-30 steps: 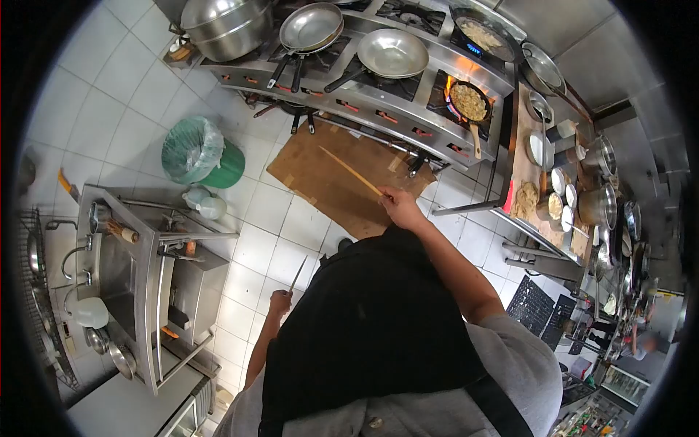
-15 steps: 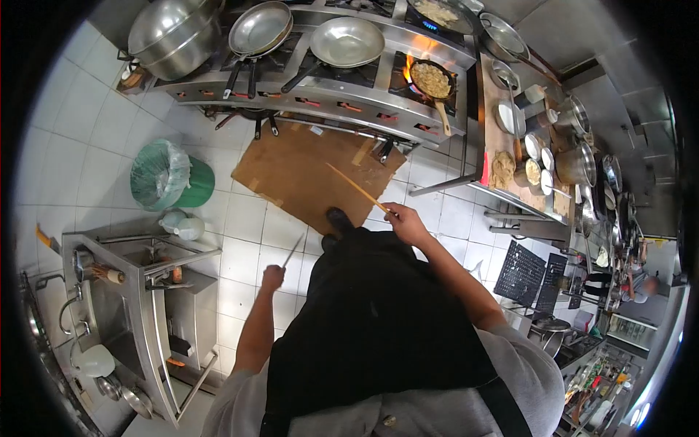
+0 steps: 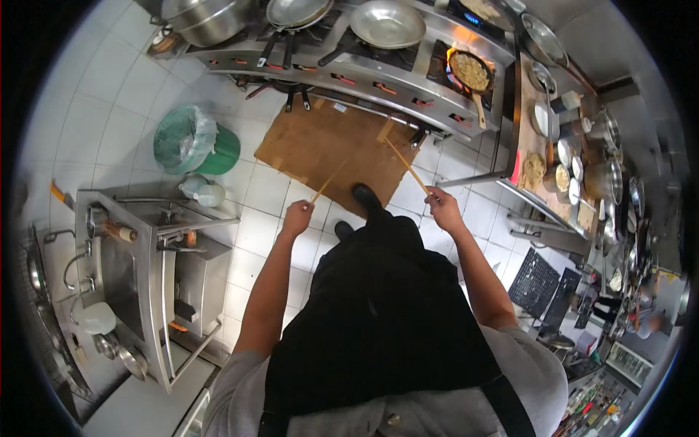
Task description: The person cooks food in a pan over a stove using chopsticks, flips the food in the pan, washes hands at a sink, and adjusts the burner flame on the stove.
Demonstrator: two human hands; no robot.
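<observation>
Just past the black cloth apron [image 3: 378,306], the left hand [image 3: 298,217] has its grip closed round a slim tan stick [image 3: 320,192], the right hand [image 3: 444,210] round a matching straight rod [image 3: 409,169], both angled over flat brown cardboard [image 3: 309,146] on glossy tiles [image 3: 266,191], a round dark pan [image 3: 489,77] of lumpy food [image 3: 468,70] flaming on the steel stove [image 3: 397,100] beyond!

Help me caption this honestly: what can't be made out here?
All in the head view:
Left stick, held end: hidden by the left hand.
Right stick, held end: hidden by the right hand.
Large pot, top: cut off by the upper edge.
Distant person, hands: too small, blurred.
</observation>
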